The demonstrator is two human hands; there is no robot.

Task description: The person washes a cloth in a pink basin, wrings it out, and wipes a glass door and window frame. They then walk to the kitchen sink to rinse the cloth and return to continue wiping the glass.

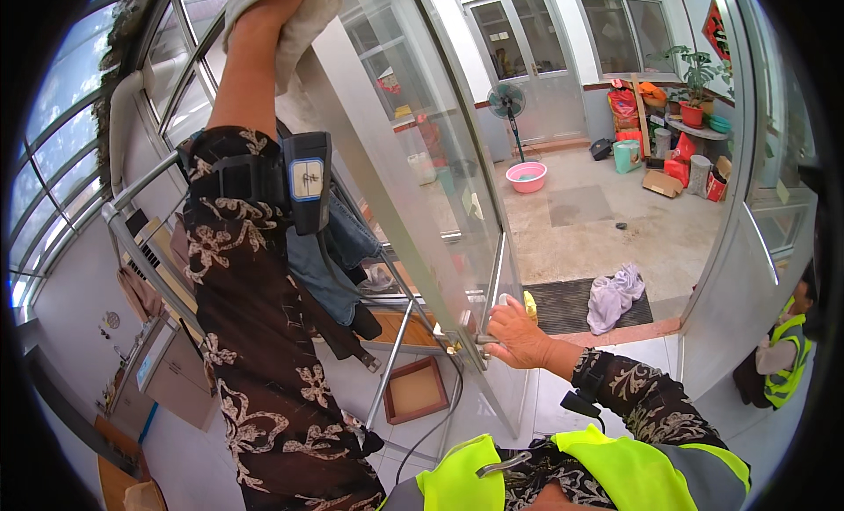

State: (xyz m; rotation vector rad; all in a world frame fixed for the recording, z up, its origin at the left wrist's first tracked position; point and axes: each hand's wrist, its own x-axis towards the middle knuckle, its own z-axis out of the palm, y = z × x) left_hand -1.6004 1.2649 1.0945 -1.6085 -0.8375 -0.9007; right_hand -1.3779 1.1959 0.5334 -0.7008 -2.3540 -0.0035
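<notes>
My left hand [285,2] is raised high at the upper edge of the picture, where its fingers are cut off or covered. A pale cloth [316,20] wraps about it, close to the top of a glazed metal door [389,175]. My right hand [521,332] is lower down at the same door, closed around its lever handle [486,339]. The door stands swung open, seen nearly edge-on. Brass-coloured lock parts [453,348] show on its edge. A dark device [308,181] is strapped to my left forearm.
Left of the door stands a metal drying rack [395,359] with jeans [330,254]. Below lies a wooden tray [415,391]. Beyond the doorway are a dark mat [560,307], a crumpled cloth [614,299], a pink basin [526,177] and a fan [508,102]. A person [784,359] is at right.
</notes>
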